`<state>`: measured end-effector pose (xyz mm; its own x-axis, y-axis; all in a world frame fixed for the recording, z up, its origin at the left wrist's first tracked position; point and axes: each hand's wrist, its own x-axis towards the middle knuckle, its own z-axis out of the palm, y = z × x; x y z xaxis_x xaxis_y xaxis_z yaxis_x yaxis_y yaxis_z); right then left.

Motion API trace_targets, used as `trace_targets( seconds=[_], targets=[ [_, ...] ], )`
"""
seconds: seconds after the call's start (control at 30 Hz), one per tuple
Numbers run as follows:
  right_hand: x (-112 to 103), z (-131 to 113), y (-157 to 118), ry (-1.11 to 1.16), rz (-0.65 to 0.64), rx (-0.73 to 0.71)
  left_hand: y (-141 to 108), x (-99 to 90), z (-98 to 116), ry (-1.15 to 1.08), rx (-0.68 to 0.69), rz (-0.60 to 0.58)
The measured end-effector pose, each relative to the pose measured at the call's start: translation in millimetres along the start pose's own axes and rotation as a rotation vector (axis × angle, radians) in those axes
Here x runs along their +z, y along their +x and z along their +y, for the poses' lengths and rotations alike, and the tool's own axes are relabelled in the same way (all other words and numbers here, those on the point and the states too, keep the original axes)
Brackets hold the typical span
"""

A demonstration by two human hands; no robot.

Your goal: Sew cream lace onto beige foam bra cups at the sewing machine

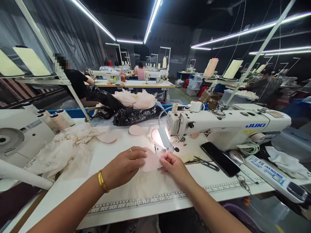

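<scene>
A pale pink rounded fabric piece point(150, 162) is held between my two hands, in front of the sewing machine point(233, 126). My left hand point(130, 163) grips its left edge, thumb hidden below and fingers on top. At its right edge, my right hand point(173, 166) pinches it between thumb and forefinger. Sheer, whitish lace fabric point(143, 187) hangs or lies beneath the piece, over the table's printed ruler. Just beyond my hands, the machine's small lamp point(164, 136) lights the needle area, where another pale piece point(156, 137) lies.
Thread snips point(206, 163) and a black phone point(220, 159) lie right of my hands. Lace fabric point(70, 145) is heaped at left, near pink cut pieces point(107, 136). Behind the table are black plastic bags point(138, 115). A person in black point(75, 81) sits beyond, at left.
</scene>
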<state>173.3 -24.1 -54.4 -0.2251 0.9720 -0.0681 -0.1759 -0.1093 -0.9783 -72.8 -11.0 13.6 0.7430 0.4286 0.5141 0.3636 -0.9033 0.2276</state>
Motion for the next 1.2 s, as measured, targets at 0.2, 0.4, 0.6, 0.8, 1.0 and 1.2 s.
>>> trace_targets(
  seconds=[0.2, 0.4, 0.6, 0.8, 1.0, 1.2],
  targets=[
    [7, -19, -16, -0.243, -0.061, -0.051, 19, -20.2, 12, -0.158, -0.27, -0.153],
    [8, -72, -38, -0.637, -0.324, -0.188, 48, -2.4, 12, -0.583, -0.405, -0.479],
    [0, -83, -30, -1.08, 0.008, -0.749, 52, -10.9, 6, -0.353, -0.374, -0.194],
    [-8, -39, -4, -1.255, -0.006, -1.017, 31, -6.3, 8, 0.434, -0.06, 0.042],
    [-42, -12, 28, -1.238, -0.334, -0.793, 25, 25.3, 9, 0.388, -0.008, -0.211],
    [-68, -11, 40, -1.239, -0.314, -0.814, 44, 66.4, -21, 0.419, 0.037, -0.324]
  ],
)
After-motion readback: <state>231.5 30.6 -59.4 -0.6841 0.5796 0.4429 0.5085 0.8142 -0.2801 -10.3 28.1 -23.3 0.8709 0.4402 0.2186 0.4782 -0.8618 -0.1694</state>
